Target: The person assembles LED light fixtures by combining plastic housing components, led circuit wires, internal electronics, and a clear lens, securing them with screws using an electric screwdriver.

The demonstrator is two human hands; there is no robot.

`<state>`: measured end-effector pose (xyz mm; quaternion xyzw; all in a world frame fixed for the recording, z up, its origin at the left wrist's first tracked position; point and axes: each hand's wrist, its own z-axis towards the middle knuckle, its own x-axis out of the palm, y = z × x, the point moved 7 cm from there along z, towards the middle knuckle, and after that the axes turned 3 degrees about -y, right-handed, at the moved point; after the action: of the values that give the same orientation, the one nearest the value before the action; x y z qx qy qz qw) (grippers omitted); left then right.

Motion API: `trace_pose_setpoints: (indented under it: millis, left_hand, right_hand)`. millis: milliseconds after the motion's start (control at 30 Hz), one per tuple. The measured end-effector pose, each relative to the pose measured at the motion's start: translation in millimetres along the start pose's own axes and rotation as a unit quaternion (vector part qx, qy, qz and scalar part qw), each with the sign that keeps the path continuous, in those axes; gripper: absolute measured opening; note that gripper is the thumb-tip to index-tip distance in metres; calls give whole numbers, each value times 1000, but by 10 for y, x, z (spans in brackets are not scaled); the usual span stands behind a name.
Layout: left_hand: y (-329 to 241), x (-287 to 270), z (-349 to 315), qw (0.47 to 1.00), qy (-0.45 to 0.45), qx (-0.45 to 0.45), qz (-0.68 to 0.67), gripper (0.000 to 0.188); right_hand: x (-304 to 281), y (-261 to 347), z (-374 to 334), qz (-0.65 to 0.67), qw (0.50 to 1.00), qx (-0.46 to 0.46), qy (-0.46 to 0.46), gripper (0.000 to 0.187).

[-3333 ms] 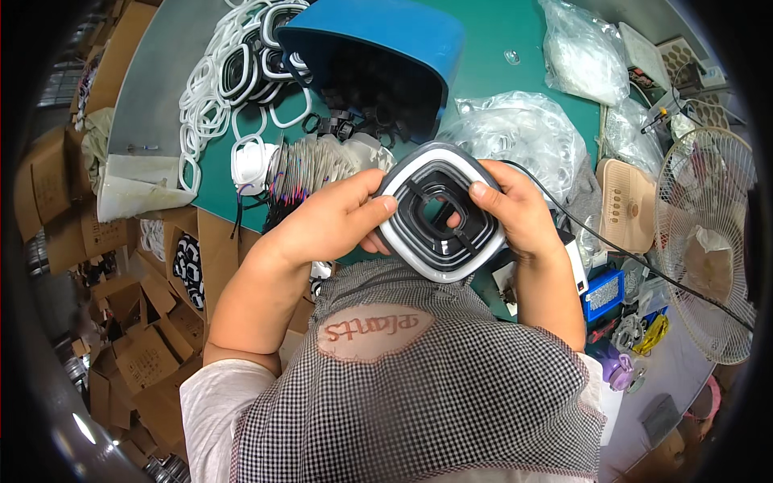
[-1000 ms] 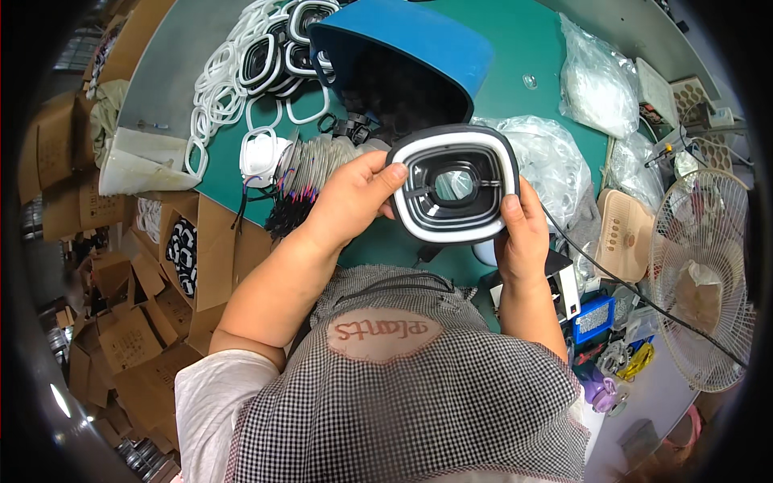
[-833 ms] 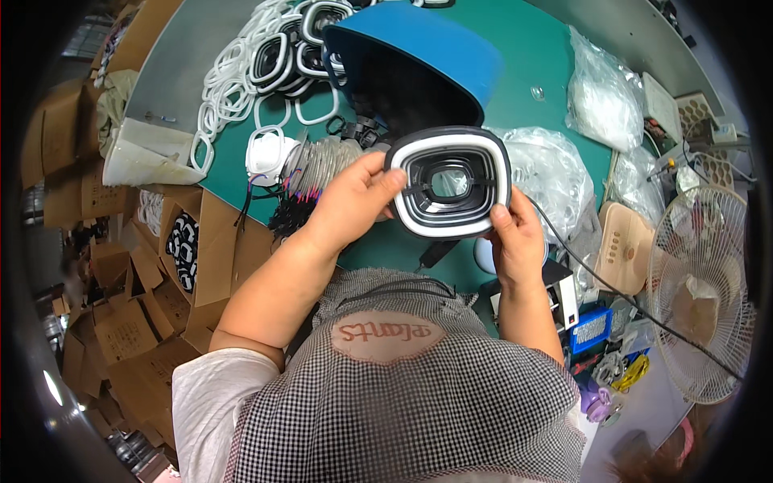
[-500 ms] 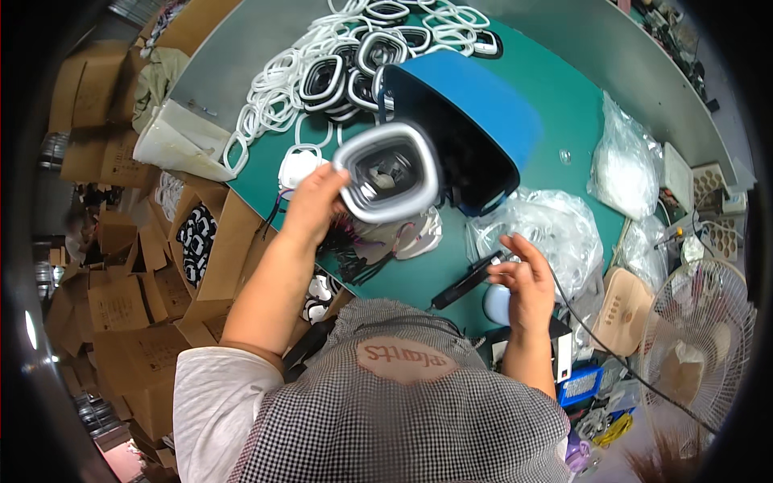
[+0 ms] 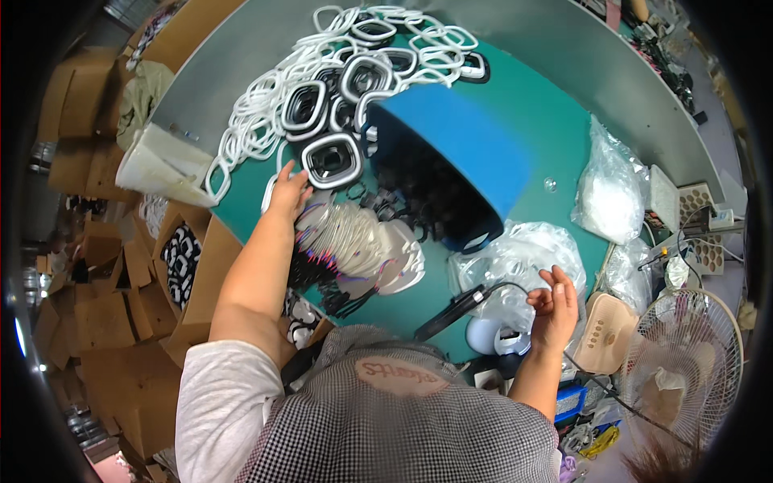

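My left hand (image 5: pixel 287 191) is at the near-left edge of the heap, fingers apart, over a white piece (image 5: pixel 269 193) that it partly hides; whether they touch I cannot tell. Just beyond its fingertips a black rounded-square housing with a white rim (image 5: pixel 354 179) lies on the heap. My right hand (image 5: pixel 557 306) hovers at the right with loosely bent, separated fingers and nothing visible in them. To its left lies a black pen-like electric screwdriver (image 5: pixel 451 312) with a cable. White round parts (image 5: pixel 483 335) sit close by, below a clear plastic bag (image 5: pixel 547 245).
A blue bin (image 5: pixel 471 137) with a dark inside lies tipped on the green table (image 5: pixel 555 105). White ring frames (image 5: pixel 256 121) heap up at the far left. Bundled wires (image 5: pixel 346 241) lie in the middle. A fan (image 5: pixel 684 362) stands right; cardboard boxes (image 5: pixel 133 378) fill the left.
My left hand has let go of the white-rimmed housing, which now lies on the heap, and has moved left. My right hand has shifted right and nearer, away from the screwdriver.
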<state>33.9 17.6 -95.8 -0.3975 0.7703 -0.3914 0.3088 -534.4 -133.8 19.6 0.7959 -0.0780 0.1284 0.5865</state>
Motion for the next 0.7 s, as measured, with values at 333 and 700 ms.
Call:
trace_pose_setpoints:
  millis: [333,700]
  left_hand:
    - [-815,58,-99,958,-157,238,26,34]
    - [-1564,584,-239,942,-89,324,17,27]
  right_hand:
    - [8,-83,555,-4,1000,24,-6,36]
    - [1155,140,2126,-159,976,-72,129,36]
